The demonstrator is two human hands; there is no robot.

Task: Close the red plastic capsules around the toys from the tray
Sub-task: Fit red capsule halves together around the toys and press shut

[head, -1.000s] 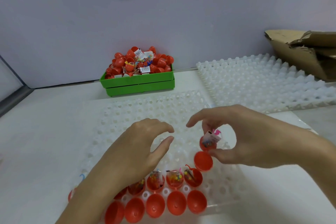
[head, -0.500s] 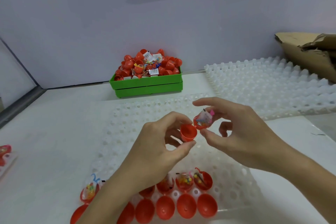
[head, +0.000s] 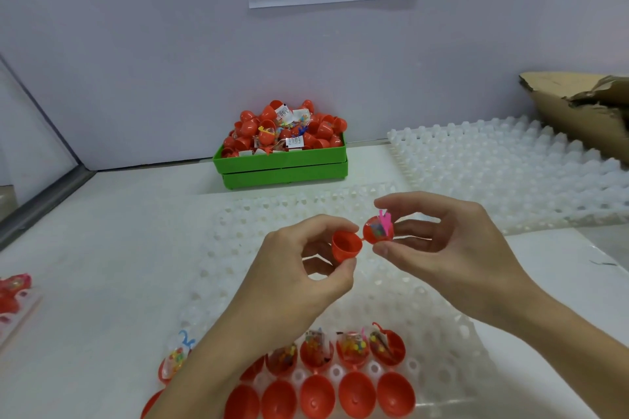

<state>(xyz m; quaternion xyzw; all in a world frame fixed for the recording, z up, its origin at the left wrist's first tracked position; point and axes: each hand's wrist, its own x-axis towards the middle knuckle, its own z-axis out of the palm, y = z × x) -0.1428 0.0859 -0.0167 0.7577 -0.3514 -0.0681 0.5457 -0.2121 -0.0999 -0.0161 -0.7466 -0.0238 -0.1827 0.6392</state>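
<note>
Above the clear dimpled tray (head: 340, 286) I hold an open red capsule. My left hand (head: 303, 269) pinches its empty half (head: 344, 246) between thumb and fingers. My right hand (head: 439, 248) pinches the other half (head: 377, 231), which holds a wrapped toy with a pink piece sticking out. A thin hinge joins the two halves, which are apart. At the tray's near edge sits a row of open capsules (head: 354, 354) with toys in them, their empty halves (head: 357, 398) in front.
A green bin (head: 282, 167) heaped with red capsules and toys stands at the back wall. A second white dimpled tray (head: 510, 173) lies at the right, a torn cardboard box (head: 578, 105) behind it. More red capsules (head: 13, 292) lie at the left edge.
My right hand lifted the filled capsule up from the tray. My left hand came in and took hold of the dangling empty half. Both hands now hold it higher above the tray.
</note>
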